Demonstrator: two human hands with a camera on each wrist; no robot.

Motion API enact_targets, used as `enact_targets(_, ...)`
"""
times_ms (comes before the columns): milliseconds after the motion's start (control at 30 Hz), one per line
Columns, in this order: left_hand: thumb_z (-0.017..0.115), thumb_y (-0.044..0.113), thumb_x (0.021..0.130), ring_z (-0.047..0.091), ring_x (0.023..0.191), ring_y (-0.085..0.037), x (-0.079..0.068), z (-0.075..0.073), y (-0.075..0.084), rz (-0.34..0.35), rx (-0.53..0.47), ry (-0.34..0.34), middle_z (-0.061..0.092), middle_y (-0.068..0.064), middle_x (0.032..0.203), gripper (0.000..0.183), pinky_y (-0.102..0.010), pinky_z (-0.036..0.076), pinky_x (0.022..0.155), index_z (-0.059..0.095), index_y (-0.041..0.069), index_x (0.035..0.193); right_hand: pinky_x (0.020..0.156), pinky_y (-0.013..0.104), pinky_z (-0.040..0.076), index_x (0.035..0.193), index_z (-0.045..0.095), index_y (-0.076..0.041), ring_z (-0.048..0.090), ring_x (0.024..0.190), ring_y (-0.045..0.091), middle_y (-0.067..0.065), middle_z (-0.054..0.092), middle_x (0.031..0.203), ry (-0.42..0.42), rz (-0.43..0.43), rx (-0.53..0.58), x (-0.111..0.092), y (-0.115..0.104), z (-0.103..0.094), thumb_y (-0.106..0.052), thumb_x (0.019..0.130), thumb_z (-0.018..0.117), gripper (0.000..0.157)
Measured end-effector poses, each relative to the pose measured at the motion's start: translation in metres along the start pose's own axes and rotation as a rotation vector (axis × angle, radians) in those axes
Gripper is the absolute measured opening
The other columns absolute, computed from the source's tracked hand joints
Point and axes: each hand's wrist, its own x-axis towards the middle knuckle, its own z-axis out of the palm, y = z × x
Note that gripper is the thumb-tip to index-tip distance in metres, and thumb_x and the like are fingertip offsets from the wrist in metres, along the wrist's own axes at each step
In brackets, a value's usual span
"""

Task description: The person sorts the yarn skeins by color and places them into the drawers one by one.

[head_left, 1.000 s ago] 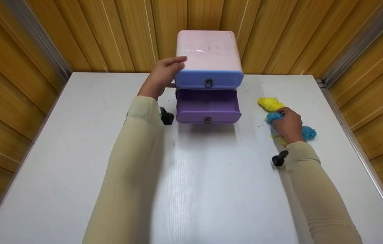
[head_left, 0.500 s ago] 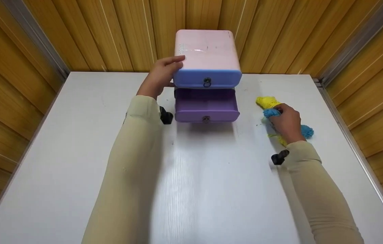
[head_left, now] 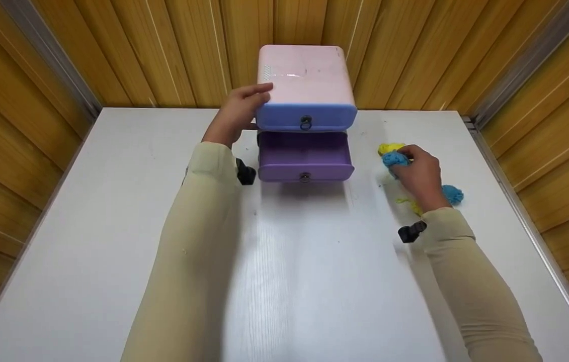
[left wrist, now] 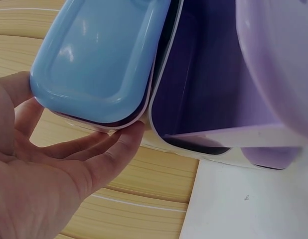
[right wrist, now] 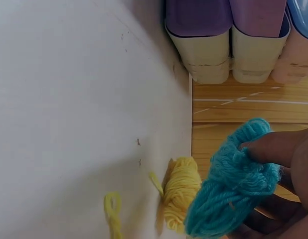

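My right hand (head_left: 422, 173) grips a blue yarn bundle (right wrist: 233, 184), held above the table on the right. Its thumb and fingers press into the strands in the right wrist view. My left hand (head_left: 234, 113) rests against the left side of a small drawer cabinet (head_left: 307, 75), one finger on its pink top, straight fingers along the side. A blue drawer (head_left: 284, 116) at the top is closed. Beneath it a purple drawer (head_left: 284, 173) is pulled out, and its visible inside holds nothing. The left wrist view shows fingertips right at the casing edge.
A yellow yarn bundle (right wrist: 180, 191) lies just behind the held blue one. Another blue yarn bundle (head_left: 452, 194) and a yellow strand (head_left: 410, 203) lie by my right wrist. Wood-look panels (head_left: 188, 50) stand behind the white table (head_left: 294, 276).
My right hand has lifted the blue yarn bundle and carried it slightly left and toward the back, over the yellow one. My left hand keeps its place on the cabinet.
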Motion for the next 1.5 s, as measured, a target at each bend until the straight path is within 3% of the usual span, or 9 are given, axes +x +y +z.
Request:
enact_targets(233,0.054,0.033,0.099,0.051,0.129,-0.023,0.009,-0.001,-0.009,0.025,-0.011,0.012,0.043,0.004,0.15,0.034,-0.048,0.049,0.099,0.058,0.036,0.133,0.106,0.051,0.041,0.133,0.053,-0.009,0.049,0.119,0.033,0.016,0.054,0.134,0.026,-0.04,0.006,-0.006,-0.012,0.001,-0.02,0.093,0.062,0.043)
enact_targets(567,0.053,0.033,0.1,0.048,0.132,-0.022,0.009,-0.001,-0.008,0.021,-0.004,0.008,0.041,0.005,0.151,0.035,-0.047,0.048,0.1,0.057,0.035,0.134,0.101,0.05,0.047,0.132,0.053,-0.009,0.054,0.11,0.032,0.015,0.055,0.128,0.02,-0.118,0.018,-0.011,-0.027,-0.001,-0.02,0.094,0.062,0.041)
enact_targets(1500,0.054,0.032,0.099,0.051,0.128,-0.022,0.008,-0.002,-0.009,0.056,-0.012,0.007,0.044,0.004,0.149,0.034,-0.048,0.05,0.097,0.058,0.035,0.133,0.098,0.05,0.048,0.129,0.058,-0.012,0.057,0.111,0.031,0.014,0.058,0.125,0.07,-0.279,0.011,-0.028,-0.069,0.001,-0.018,0.09,0.066,0.04)
